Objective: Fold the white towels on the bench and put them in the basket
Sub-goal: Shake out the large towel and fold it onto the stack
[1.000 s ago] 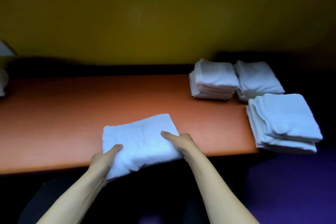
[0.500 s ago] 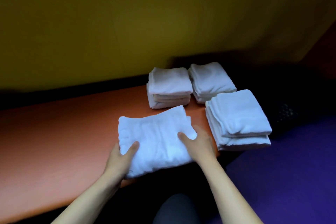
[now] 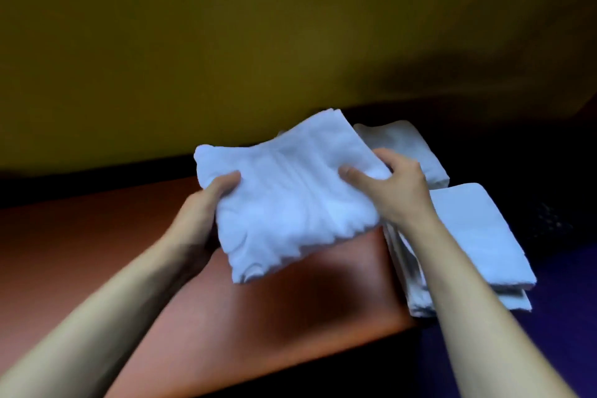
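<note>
While no writing shows, both hands grip a folded towel.

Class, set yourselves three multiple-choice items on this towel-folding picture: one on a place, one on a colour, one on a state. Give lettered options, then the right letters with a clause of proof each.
1. Where is the nearest stack of folded towels?
A. At the right end of the bench
B. At the left end of the bench
C. On the person's lap

2. What colour is the bench top?
A. Green
B. Orange-brown
C. White

3. How is the folded white towel held?
A. Lying flat on the bench, untouched
B. Hanging from one hand
C. Lifted off the bench, gripped by both hands

Answers: 1 A, the stack sits at the bench's right end, beyond the right arm. 2 B, the bare surface under the towel is orange-brown. 3 C, the left hand and right hand each grip a side, and a shadow lies beneath.
</note>
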The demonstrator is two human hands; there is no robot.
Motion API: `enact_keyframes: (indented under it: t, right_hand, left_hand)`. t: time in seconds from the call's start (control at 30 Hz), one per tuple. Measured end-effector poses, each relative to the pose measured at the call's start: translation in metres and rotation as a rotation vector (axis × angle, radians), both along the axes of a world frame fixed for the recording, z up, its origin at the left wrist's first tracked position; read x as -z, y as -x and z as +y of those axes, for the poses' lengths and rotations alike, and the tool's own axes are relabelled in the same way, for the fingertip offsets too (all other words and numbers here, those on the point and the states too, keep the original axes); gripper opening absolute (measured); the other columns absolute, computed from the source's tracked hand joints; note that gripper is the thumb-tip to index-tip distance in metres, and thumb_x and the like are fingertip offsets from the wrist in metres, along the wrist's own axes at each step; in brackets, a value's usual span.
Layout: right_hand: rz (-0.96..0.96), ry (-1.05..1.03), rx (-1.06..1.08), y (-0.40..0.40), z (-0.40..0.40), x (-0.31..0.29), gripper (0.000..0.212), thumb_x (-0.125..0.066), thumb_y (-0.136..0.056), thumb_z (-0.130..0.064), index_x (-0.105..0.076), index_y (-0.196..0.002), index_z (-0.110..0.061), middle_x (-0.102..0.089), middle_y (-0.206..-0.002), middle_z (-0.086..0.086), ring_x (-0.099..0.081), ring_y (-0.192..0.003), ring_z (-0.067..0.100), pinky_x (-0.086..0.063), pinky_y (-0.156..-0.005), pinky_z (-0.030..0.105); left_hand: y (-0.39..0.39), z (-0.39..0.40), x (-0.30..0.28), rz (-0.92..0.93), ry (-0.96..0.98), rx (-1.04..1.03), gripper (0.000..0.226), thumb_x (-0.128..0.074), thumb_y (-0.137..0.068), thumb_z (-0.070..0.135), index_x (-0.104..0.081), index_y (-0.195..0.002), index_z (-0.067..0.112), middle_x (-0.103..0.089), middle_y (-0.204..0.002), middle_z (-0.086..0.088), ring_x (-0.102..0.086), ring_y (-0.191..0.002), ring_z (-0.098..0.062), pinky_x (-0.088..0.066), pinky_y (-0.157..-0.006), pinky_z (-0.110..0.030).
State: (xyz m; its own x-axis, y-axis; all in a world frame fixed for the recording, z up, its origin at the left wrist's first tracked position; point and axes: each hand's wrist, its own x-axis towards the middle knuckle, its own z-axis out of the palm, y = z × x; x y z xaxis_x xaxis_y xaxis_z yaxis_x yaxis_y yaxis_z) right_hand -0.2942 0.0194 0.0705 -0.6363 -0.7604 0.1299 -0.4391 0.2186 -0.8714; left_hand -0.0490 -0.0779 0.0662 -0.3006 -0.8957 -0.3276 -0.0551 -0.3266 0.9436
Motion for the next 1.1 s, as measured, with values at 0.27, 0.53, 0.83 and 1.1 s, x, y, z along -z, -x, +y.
enact_keyframes:
  t: [0.27, 0.53, 0.83, 1.1]
  right_hand:
    - [-0.166, -0.056, 0.063, 0.061, -0.083, -0.024, 0.032, -0.087, -0.074, -0.039, -0.075, -0.088, -0.013, -0.077, -0.087, 0.003, -0.074, -0.08, 0.021, -0.057, -0.068, 0.035]
    - [-0.918, -0.052, -0.083, 0.045, -0.127, 0.016, 0.036, -0.073, -0.089, -0.04, -0.066, -0.111, -0.012, -0.075, -0.088, 0.007, -0.073, -0.073, 0.015, -0.061, -0.068, 0.034]
    - [-0.407, 0.096, 0.035, 0.043, -0.14, 0.036, 0.051, -0.079, -0.073, -0.016, -0.061, -0.121, -0.019, -0.073, -0.108, 0.003, -0.072, -0.095, 0.021, -0.061, -0.086, 0.042]
    - [-0.107, -0.206, 0.097, 0.047, -0.146, 0.043, 0.083, -0.07, -0.087, -0.045, -0.03, -0.153, -0.016, -0.051, -0.146, 0.011, -0.053, -0.13, 0.031, -0.043, -0.096, 0.031]
  left_hand:
    - [0.068, -0.078, -0.026, -0.114, 0.0, -0.138, 0.036, -0.062, -0.095, 0.041, -0.063, -0.107, 0.006, -0.073, -0.082, -0.008, -0.07, -0.062, -0.021, -0.048, -0.046, -0.021]
    - [0.102, -0.079, 0.02, 0.07, 0.04, -0.227, 0.014, -0.053, -0.1, 0.023, -0.055, -0.094, 0.01, -0.071, -0.092, -0.016, -0.073, -0.08, -0.032, -0.061, -0.064, -0.044]
    - [0.094, -0.052, 0.037, 0.168, -0.095, -0.106, 0.025, -0.074, -0.084, 0.004, -0.068, -0.108, 0.004, -0.077, -0.098, -0.014, -0.076, -0.082, -0.027, -0.063, -0.072, -0.045]
    - [0.099, -0.035, 0.048, 0.061, -0.369, 0.064, 0.024, -0.07, -0.093, 0.027, -0.062, -0.106, 0.008, -0.072, -0.1, -0.018, -0.072, -0.068, -0.032, -0.063, -0.056, -0.039]
